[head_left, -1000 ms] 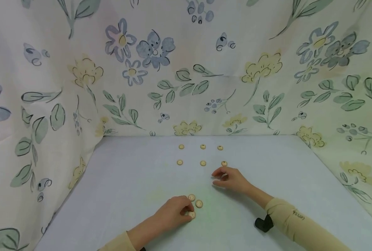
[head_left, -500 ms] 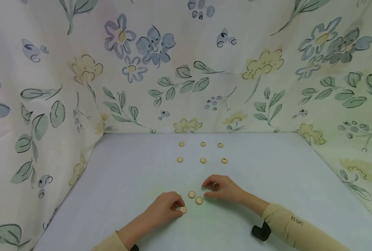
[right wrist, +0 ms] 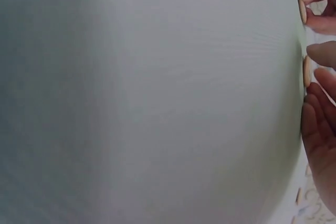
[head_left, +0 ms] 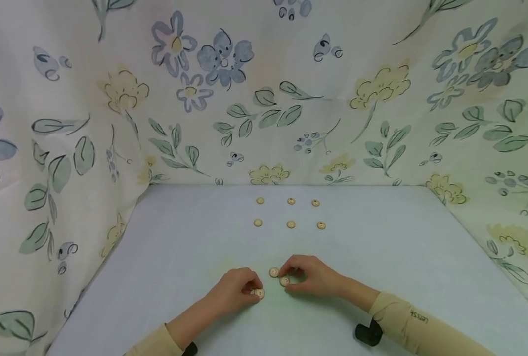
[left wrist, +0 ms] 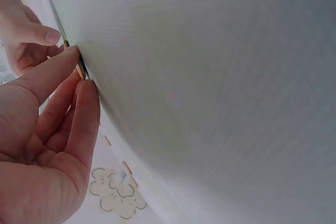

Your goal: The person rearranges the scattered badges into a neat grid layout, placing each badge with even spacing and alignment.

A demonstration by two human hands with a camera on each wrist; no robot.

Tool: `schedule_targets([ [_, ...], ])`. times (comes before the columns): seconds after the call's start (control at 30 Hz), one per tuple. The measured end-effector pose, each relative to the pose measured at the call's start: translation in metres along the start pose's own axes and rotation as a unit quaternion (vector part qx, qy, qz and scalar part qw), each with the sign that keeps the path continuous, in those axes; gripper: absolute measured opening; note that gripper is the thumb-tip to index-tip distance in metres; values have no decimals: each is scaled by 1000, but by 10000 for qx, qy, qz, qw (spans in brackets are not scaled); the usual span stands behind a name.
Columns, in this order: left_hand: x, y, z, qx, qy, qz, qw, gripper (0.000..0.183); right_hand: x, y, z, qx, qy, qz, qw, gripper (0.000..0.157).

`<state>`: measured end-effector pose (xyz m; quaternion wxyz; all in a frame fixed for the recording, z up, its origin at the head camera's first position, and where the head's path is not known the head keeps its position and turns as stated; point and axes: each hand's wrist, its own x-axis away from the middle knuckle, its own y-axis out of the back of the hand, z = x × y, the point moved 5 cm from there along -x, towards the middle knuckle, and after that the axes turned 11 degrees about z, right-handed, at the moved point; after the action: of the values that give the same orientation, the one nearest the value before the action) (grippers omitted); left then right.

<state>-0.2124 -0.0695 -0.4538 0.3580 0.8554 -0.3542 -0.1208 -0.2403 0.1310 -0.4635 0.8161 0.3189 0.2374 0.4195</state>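
Three round, pale wooden buttons lie near the middle of the white tabletop in the head view. My left hand point(head_left: 235, 290) pinches the leftmost button point(head_left: 259, 293) between thumb and fingers, low at the cloth; the left wrist view shows that button edge-on between the fingertips. On the other side, my right hand point(head_left: 313, 276) has thumb and index finger at opposite edges of a second button point(head_left: 284, 281). The right wrist view shows this button point(right wrist: 307, 71) edge-on at the thumb tip. The third button point(head_left: 274, 272) lies flat just left of the right fingertips.
Farther back, several similar buttons sit in two rows, among them a front-row button point(head_left: 291, 224) and a back-row button point(head_left: 260, 200). A floral curtain point(head_left: 268, 123) closes off the rear and both sides of the white table point(head_left: 179, 237).
My right hand has come left and nearer, from beside the button rows to the second button. The left hand has drawn its button left, away from the other two.
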Motion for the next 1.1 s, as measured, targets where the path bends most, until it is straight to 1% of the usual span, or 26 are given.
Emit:
schedule_targets([
  [0.1, -1, 1, -1, -13, -25, 1, 10000, 10, -2, 0, 1, 44, 97, 48, 9999, 24],
  [0.23, -1, 2, -2, -69, -9, -16, 10000, 11, -3, -1, 0, 175, 91, 109, 9997, 20],
  [0.33, -1, 2, -2, -65, 8, -24, 10000, 11, -3, -1, -1, 304, -88, 109, 9994, 17],
  [0.47, -1, 3, -2, -63, 16, -42, 10000, 11, -3, 0, -2, 479, -346, -15, 9983, 18],
  [0.57, -1, 3, -1, -76, 15, -65, 9999, 12, -3, 2, -1, 588, -447, -72, 9972, 22],
  [0.63, -1, 3, -1, -84, -6, -87, 9999, 12, -3, 2, 0, 605, -502, -14, 9969, 25],
  [0.73, 0, 3, -1, -80, -23, -96, 9999, 11, -2, 3, 0, 552, -537, 192, 9968, 27],
  [0.8, 1, 2, -1, -70, -27, -85, 9999, 11, 0, 3, 0, 487, -487, 335, 9971, 26],
  [0.9, 1, 1, -1, -24, 20, -48, 10000, 11, 2, 2, 0, 393, -268, 482, 9977, 24],
  [1.0, 1, 1, -1, -15, 53, -41, 10000, 11, 3, 2, 0, 364, -30, 505, 9981, 21],
  [1.1, 1, 0, -1, -21, 63, -35, 10000, 12, 4, 2, 0, 353, 71, 461, 9983, 19],
])
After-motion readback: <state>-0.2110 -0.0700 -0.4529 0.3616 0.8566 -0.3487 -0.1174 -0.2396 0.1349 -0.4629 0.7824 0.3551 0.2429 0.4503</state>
